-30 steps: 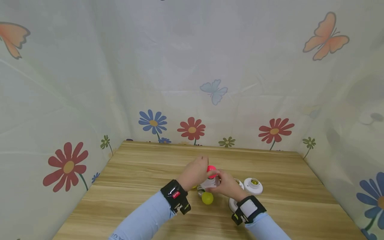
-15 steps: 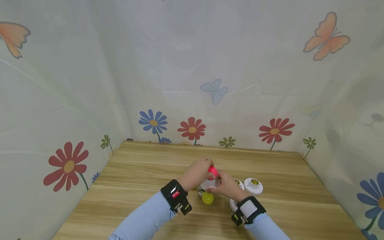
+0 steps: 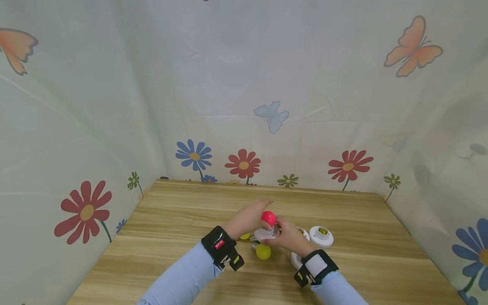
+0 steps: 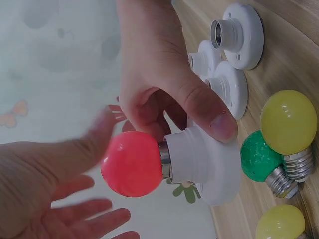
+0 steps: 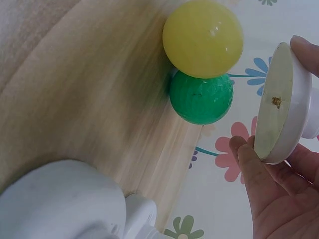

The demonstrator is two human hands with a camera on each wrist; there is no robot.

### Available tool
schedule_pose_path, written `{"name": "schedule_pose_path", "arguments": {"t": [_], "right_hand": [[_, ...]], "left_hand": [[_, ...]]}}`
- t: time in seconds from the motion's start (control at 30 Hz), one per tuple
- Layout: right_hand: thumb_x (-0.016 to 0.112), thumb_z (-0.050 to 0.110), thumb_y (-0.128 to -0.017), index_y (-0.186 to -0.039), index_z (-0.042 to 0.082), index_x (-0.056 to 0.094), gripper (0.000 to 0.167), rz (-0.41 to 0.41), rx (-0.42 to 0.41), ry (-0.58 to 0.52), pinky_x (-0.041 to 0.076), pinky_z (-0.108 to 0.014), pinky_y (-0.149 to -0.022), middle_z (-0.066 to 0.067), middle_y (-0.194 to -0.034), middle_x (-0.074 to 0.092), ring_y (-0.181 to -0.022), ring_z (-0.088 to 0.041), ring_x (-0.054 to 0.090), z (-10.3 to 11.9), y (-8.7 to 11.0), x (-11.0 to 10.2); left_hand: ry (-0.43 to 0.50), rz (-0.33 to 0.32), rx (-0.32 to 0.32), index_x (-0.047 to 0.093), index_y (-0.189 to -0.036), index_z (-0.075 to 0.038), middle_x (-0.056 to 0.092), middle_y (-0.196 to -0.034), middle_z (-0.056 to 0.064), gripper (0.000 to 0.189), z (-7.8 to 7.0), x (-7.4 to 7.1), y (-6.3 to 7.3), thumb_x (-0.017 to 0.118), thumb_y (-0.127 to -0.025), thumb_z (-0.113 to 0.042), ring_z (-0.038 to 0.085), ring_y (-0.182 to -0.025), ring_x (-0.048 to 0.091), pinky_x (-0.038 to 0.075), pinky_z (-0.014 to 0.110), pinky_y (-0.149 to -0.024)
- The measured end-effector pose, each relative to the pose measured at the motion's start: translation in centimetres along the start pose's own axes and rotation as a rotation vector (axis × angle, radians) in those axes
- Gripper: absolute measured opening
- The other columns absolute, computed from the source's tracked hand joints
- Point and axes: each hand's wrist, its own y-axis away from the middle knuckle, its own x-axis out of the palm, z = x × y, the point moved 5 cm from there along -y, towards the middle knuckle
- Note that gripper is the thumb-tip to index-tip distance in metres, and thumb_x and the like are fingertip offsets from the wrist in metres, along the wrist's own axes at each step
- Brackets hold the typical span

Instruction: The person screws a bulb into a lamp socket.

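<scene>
My right hand [image 3: 287, 237] grips a white lamp holder [image 4: 214, 167] by its round base, thumb on one side and fingers on the other. In the right wrist view the flat underside of this lamp holder [image 5: 276, 109] shows. A red light bulb [image 4: 130, 164] stands in its socket, with some of the metal screw base still visible. Beside the bulb is my left hand [image 4: 65, 189], fingers spread and thumb blurred near the red glass. In the head view the left hand [image 3: 248, 220] partly covers the bulb and holder.
Near the hands lie a yellow bulb [image 4: 288, 122], a green bulb [image 4: 260, 157] and another yellow bulb [image 4: 280, 224]. More white lamp holders, one [image 3: 321, 236] farthest right, sit on the wooden table [image 3: 183, 212] by the right forearm. A printed curtain [image 3: 213, 84] hangs behind.
The left hand's fingers, earlier closed around the red bulb, have come off it and spread. The right hand keeps the lamp holder in nearly the same place.
</scene>
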Motion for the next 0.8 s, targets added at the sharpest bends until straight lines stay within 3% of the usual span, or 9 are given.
{"name": "schedule_pose_path", "arguments": {"t": [0.13, 0.27, 0.47, 0.8], "right_hand": [[0.086, 0.033, -0.072, -0.125, 0.011, 0.059, 0.064, 0.015, 0.003, -0.015, 0.054, -0.043, -0.090, -0.005, -0.115, 0.066, -0.101, -0.019, 0.064, 0.13, -0.06, -0.14], [0.086, 0.031, -0.072, -0.124, 0.015, 0.060, 0.061, 0.015, -0.018, -0.012, 0.053, -0.043, -0.092, -0.004, -0.117, 0.066, -0.103, -0.019, 0.063, 0.33, -0.09, -0.05], [0.086, 0.031, -0.071, -0.124, 0.012, 0.059, 0.063, 0.016, 0.012, -0.011, 0.053, -0.044, -0.092, -0.004, -0.116, 0.066, -0.102, -0.019, 0.063, 0.62, -0.09, -0.02], [0.086, 0.030, -0.072, -0.126, 0.010, 0.058, 0.064, 0.014, 0.003, 0.007, 0.052, -0.044, -0.094, -0.005, -0.117, 0.066, -0.105, -0.020, 0.063, 0.70, -0.19, -0.03]], "left_hand": [[-0.124, -0.095, -0.012, 0.049, -0.134, -0.002, 0.053, -0.122, 0.015, 0.068, -0.38, -0.58, 0.45, 0.072, -0.084, -0.042, 0.019, -0.092, 0.058, 0.056, 0.026, -0.081], [-0.283, -0.175, -0.001, 0.056, -0.118, 0.001, 0.056, -0.102, 0.010, 0.055, -0.62, -0.39, 0.80, 0.067, -0.088, -0.045, 0.012, -0.078, 0.053, 0.054, 0.016, -0.067], [-0.245, -0.170, -0.010, 0.057, -0.107, -0.003, 0.056, -0.089, 0.004, 0.050, -0.41, 0.02, 0.67, 0.071, -0.083, -0.045, 0.009, -0.072, 0.052, 0.050, 0.014, -0.062], [-0.120, -0.095, 0.034, 0.064, -0.111, -0.008, 0.063, -0.104, 0.004, 0.029, -0.48, 0.07, 0.27, 0.074, -0.085, -0.016, 0.012, -0.089, 0.058, 0.053, 0.019, -0.078]]}}
